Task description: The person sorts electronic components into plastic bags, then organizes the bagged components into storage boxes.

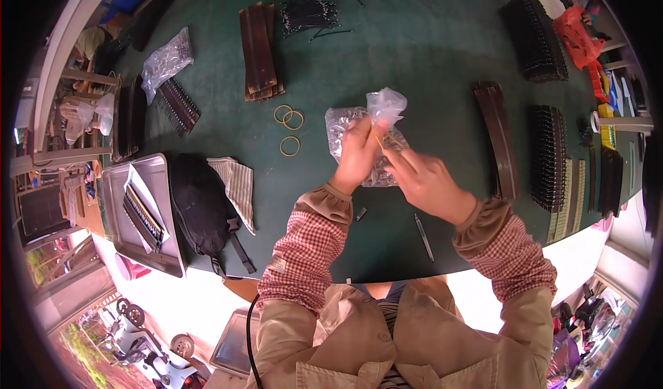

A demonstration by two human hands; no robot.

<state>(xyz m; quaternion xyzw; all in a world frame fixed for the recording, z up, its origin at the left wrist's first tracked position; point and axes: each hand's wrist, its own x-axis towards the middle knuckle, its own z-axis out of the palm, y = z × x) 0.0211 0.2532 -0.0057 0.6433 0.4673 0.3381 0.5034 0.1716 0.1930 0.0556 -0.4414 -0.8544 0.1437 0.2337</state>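
Tan jacket closest to camera, along lower edge, with red checked sleeve covers on both forearms. Gripping gathered neck of clear plastic bag in left hand, fingers curled tight. Pinching yellow rubber band at same neck with fingers of right hand; can't tell if looped fully round, too small and partly covered. Bag near middle of green table, under and just beyond hands, with small shiny parts inside and whitish top past fingertips.

Just below hands: small dark piece to left, pen to right. Left of bag: three loose bands, two overlapping, one apart. Farther left: striped cloth beside black pouch, then metal tray with white paper and toothed strips inside.

Toward far side: stacked brown strips, pile of black ties, second bag of parts up left. On right: long brown strip, then dark toothed stacks in rows, red plastic bag at far corner. Beyond table, lower left: parked scooter.
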